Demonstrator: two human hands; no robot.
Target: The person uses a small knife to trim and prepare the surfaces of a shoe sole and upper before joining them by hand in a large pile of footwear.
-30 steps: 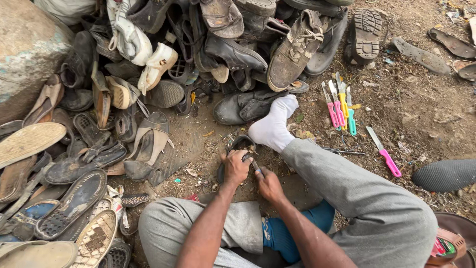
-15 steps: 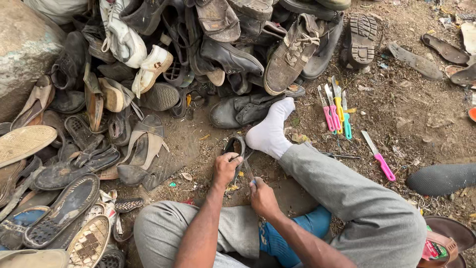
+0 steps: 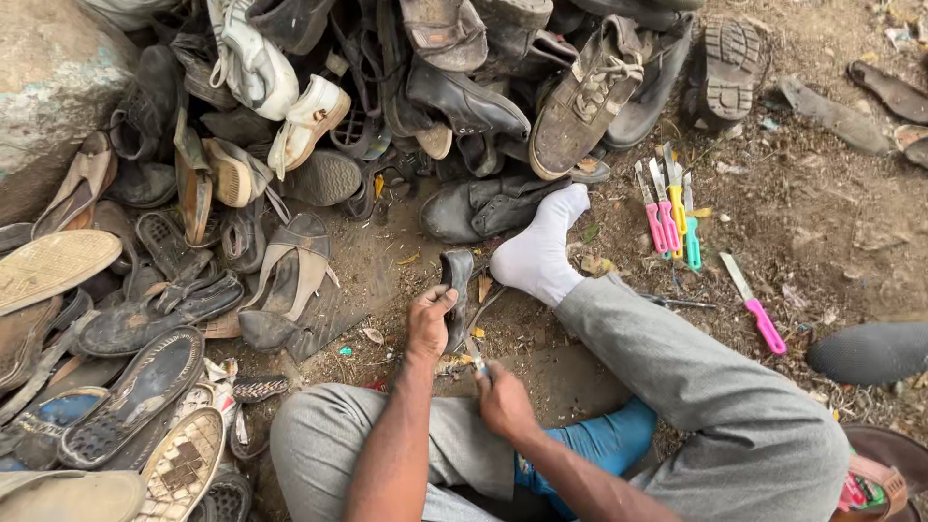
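I sit on dirt ground with grey trousers, a white sock (image 3: 537,253) on one foot and a blue sock (image 3: 599,440) on the other. My left hand (image 3: 428,322) grips a dark shoe piece (image 3: 457,280) standing on end on the ground. My right hand (image 3: 500,398) is closed around a small tool (image 3: 476,360) whose tip points at the base of that piece; only a little of the tool shows.
A big heap of worn shoes and sandals (image 3: 319,126) fills the left and top. Several knives with pink, yellow and green handles (image 3: 667,208) lie at right, another pink-handled knife (image 3: 756,304) nearby. A rock (image 3: 48,87) sits top left, a black shoe (image 3: 870,350) at right.
The view has drifted slightly. My left hand has shifted on the dark shoe piece, now held more upright, and my right hand with the tool has drawn back a little toward me.
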